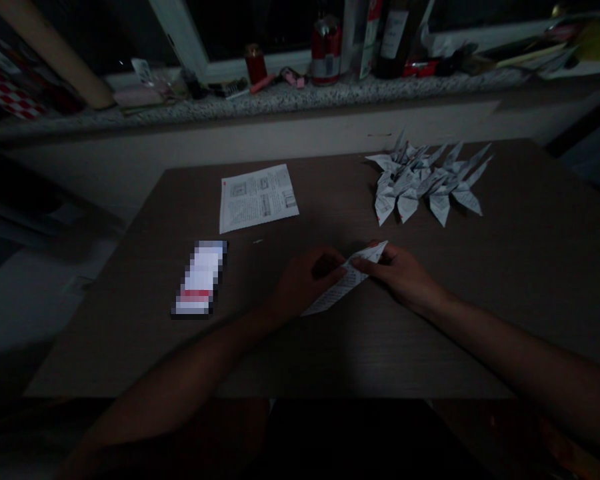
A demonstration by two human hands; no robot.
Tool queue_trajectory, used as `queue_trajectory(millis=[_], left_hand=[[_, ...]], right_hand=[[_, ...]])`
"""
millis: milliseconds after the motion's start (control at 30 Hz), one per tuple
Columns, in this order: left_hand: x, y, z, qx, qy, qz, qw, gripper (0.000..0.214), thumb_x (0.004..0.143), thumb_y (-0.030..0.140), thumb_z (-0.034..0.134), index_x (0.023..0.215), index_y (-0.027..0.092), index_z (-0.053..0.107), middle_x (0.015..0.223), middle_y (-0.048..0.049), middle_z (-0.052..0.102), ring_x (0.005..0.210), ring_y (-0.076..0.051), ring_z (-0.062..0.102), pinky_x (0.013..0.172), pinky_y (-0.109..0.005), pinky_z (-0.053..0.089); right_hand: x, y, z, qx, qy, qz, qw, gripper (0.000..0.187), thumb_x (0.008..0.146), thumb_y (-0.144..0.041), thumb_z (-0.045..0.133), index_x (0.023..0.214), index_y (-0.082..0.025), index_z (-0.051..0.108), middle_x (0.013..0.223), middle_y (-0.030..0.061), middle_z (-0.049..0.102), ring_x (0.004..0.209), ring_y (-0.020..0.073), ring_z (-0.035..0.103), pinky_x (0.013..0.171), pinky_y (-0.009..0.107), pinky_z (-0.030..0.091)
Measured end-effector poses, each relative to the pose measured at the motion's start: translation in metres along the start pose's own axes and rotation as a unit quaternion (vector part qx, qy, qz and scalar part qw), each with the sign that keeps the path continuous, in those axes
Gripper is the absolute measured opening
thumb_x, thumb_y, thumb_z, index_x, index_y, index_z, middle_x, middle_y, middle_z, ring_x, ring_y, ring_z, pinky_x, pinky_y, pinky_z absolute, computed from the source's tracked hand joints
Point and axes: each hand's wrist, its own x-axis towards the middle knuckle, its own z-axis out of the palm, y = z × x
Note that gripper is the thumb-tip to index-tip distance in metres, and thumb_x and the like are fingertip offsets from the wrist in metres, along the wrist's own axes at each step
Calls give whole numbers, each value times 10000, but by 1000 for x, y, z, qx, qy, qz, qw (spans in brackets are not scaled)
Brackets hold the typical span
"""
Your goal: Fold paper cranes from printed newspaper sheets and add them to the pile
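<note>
Between my two hands is a folded sheet of printed paper (341, 287), slanting from lower left to upper right just above or on the table. My left hand (307, 277) pinches it near its middle, thumb along the upper fold. Its far end is gripped by my right hand (399, 270), with the thumb on top and the fingers behind. Beyond my right hand stands a cluster of folded paper cranes (425, 180), made from similar printed paper, their points sticking up and out. A flat printed sheet (257, 198) lies on the table beyond my left hand.
A phone with a lit, blurred screen (200, 279) lies left of my left hand on the brown table (290, 363). Behind the table, a stone windowsill (275, 100) carries a jar (255, 65), a red bottle (326, 53), a dark bottle (395, 40) and clutter. The room is dim.
</note>
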Motion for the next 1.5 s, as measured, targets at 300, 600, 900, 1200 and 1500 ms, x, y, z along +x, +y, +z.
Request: queue_trajectory(millis=[300, 600, 900, 1200, 1500], left_hand=[[3, -5, -3, -28, 9, 7, 1000, 237, 906, 375, 736, 1045, 190, 686, 1010, -63, 734, 928, -225, 708, 861, -363, 580], [5, -10, -1, -16, -42, -38, 998, 353, 894, 512, 727, 1032, 187, 736, 995, -63, 766, 901, -221, 723, 833, -347, 577], [6, -5, -11, -36, -76, -42, 996, 292, 871, 475, 755, 928, 190, 728, 926, -54, 762, 858, -213, 717, 766, -326, 564], [8, -10, -13, -16, -27, -61, 998, 287, 879, 465, 746, 947, 190, 702, 918, -23, 736, 838, -175, 686, 744, -290, 531], [9, -19, -10, 63, 44, -36, 996, 255, 877, 405, 780, 934, 188, 659, 916, -18, 713, 809, -171, 677, 752, -300, 535]], right_hand=[[5, 2, -6, 52, -23, -3, 998, 267, 776, -459, 858, 907, -233, 803, 851, 9, 776, 760, 166, 667, 760, 319, 496], [2, 2, -3, 13, -6, 12, 1000, 327, 742, -525, 859, 878, -230, 822, 823, 35, 791, 722, 186, 687, 713, 335, 528], [2, -6, -14, 76, -93, 72, 990, 496, 811, -699, 743, 761, -209, 801, 815, 74, 805, 752, 216, 750, 805, 380, 623], [10, -8, -30, -20, 24, -38, 999, 526, 908, -704, 624, 1086, -233, 773, 1054, 111, 787, 892, 262, 749, 766, 396, 624], [-4, -3, -14, -308, -64, -297, 901, 308, 994, -331, 628, 1290, -274, 696, 1315, 109, 677, 1095, 266, 703, 936, 439, 595]])
